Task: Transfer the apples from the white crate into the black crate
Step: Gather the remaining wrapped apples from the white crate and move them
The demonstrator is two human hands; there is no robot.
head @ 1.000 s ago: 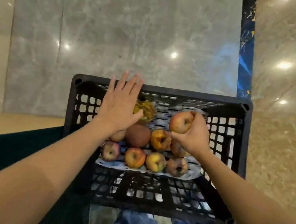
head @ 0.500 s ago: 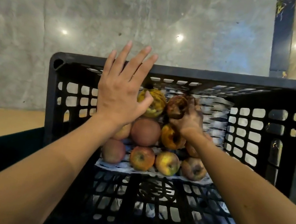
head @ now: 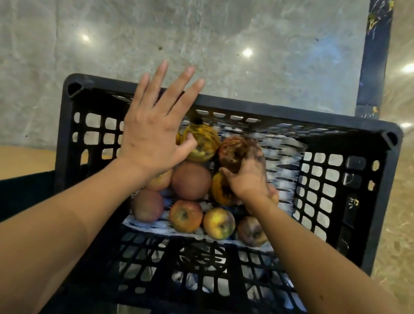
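The black slatted plastic crate held the apples on a white patterned liner at its far half. The left hand hovered flat above the crate's far-left corner, fingers spread and empty. Deeper inside, the right hand curled around a dark, blemished red apple in the back row — set beside a wrinkled yellow one (whether it was gripped or merely touched was unclear). Four apples lined the liner's near edge.

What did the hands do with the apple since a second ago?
The right hand carried its apple down from above the fruit into the black crate's back row, still gripping it. The left hand stayed open and spread; the front row of apples stayed put.
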